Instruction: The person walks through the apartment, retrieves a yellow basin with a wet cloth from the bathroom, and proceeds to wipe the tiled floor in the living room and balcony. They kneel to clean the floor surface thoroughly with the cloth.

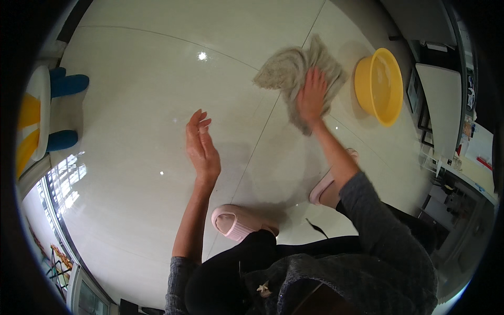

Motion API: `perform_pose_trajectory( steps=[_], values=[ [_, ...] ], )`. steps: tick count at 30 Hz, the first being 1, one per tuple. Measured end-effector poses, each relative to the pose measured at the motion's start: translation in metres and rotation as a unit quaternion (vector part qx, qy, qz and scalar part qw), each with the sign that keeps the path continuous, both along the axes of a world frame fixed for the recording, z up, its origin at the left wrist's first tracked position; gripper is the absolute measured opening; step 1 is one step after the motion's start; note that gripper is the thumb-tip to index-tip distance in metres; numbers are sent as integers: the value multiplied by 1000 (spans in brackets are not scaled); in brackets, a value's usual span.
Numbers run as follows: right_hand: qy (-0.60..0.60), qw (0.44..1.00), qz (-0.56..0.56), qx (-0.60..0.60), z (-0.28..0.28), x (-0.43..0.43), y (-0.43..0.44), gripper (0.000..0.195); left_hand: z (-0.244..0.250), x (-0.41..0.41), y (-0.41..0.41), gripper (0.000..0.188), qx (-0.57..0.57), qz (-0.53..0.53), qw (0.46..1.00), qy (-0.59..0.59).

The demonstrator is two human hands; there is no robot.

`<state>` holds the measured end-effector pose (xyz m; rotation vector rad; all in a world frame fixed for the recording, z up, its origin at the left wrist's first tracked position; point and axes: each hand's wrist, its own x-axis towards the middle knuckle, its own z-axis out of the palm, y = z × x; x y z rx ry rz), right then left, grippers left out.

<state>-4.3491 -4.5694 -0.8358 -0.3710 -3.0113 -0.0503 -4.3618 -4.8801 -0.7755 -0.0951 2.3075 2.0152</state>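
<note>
A beige-grey towel-like cloth (287,69) lies bunched on the pale glossy floor tiles, ahead of me and to the right. My right hand (313,92) holds it down against the floor, palm on the fabric and fingers stretched forward. Just right of the cloth, apart from it, stands a yellow plastic basin (364,84) that seems to contain water. Empty and raised over the floor, my left hand (202,143) has loosely bent fingers, partly apart, and looks wet.
Pink slippers (242,222) are on my feet, close behind the hands. At the left edge is a white and yellow stool or small table (45,114) with blue legs (69,85). Furniture with a pale panel (443,102) lines the right side. A glazed door frame (88,293) shows lower left.
</note>
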Motion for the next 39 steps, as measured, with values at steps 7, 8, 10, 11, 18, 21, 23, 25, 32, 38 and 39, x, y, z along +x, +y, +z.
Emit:
perform_pose_trajectory(
  steps=[7, 8, 10, 11, 18, 21, 23, 25, 32, 38, 39],
  values=[
    [-206, 957, 116, -169, 36, 134, -138, 63, 3, 0, 21, 32, -5, -57, 998, 33],
    [-197, 952, 143, -186, 34, 136, -136, 63, 5, 0, 27, 32, -5, -68, 997, 39],
    [-199, 953, 173, -149, 27, 91, -115, 60, 0, 7, 28, 35, 2, -103, 994, 44],
    [-138, 963, 175, -148, 30, 58, -104, 59, 0, 10, 34, 43, -20, -158, 985, 73],
    [59, 984, 107, -128, 5, -50, -86, 58, -13, 2, 91, 55, -158, -304, 914, 215],
    [-53, 982, 88, -157, 17, 32, -121, 58, -45, 36, 55, 47, -206, -325, 889, 249],
    [-115, 963, 70, -233, 23, 105, -130, 63, -53, 91, 34, 39, -183, -394, 870, 235],
    [-158, 959, 44, -233, 21, 161, -126, 64, -40, 130, 31, 51, -208, -504, 814, 200],
    [-8, 994, 55, -96, 12, 50, -18, 61, -6, 81, 78, 51, -154, -442, 875, 122],
    [46, 996, -55, -54, 3, -7, 51, 55, 11, 17, 80, 46, -137, -286, 932, 175],
    [32, 998, -21, -50, 6, 11, 34, 55, 10, 15, 72, 45, -141, -248, 944, 166]
  ],
)
